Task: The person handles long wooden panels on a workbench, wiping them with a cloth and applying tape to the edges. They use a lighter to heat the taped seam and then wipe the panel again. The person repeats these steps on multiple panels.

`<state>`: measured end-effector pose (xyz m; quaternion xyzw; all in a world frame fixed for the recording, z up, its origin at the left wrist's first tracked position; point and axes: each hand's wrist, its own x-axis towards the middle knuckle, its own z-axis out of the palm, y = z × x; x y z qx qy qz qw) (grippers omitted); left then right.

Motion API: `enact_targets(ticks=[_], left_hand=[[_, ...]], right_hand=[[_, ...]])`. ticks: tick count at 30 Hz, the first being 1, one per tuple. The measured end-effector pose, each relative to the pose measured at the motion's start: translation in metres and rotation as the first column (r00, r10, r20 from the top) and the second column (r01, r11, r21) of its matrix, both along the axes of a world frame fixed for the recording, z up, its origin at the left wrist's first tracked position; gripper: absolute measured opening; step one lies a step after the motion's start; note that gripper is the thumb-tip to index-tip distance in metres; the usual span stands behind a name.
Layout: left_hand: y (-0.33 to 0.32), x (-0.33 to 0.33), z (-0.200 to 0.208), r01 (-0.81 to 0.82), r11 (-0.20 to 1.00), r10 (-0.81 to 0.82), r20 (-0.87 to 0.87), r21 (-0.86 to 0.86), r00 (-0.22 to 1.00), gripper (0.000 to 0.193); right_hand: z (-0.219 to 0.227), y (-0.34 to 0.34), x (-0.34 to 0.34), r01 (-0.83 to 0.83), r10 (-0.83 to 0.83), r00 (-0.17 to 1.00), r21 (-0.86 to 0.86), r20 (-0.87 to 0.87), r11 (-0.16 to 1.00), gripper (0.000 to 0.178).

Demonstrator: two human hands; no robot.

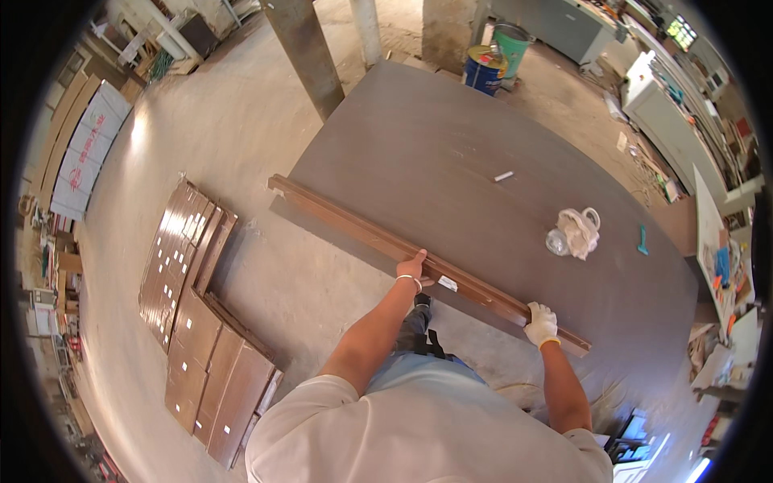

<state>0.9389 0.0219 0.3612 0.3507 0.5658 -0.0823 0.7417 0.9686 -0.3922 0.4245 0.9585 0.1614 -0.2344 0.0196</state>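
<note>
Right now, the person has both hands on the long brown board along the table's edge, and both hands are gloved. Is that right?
Not quite: the head view shows only the right hand gloved; the left hand is bare, with a white wristband. Both hands are indeed on the long brown board along the table's edge.

Red characters (75, 178) mark a pale stack (90, 145), while white labels (448, 283) on a long brown board (362, 230) and brown panels (195, 344) are unreadably small.
</note>
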Motion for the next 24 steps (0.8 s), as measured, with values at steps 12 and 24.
enact_targets(ticks=[12,24], left_hand=[[0.09,0.009,0.01,0.458,-0.529,-0.476,-0.697,0.714,0.536,0.058],[0.103,-0.03,0.008,0.413,-0.661,-0.643,-0.757,0.626,0.119,0.036]], right_hand=[[-0.025,0.105,0.014,-0.201,0.168,0.963,0.147,0.211,0.968,0.086],[-0.032,0.069,-0.016,-0.088,0.094,0.993,-0.081,0.077,0.993,0.041]])
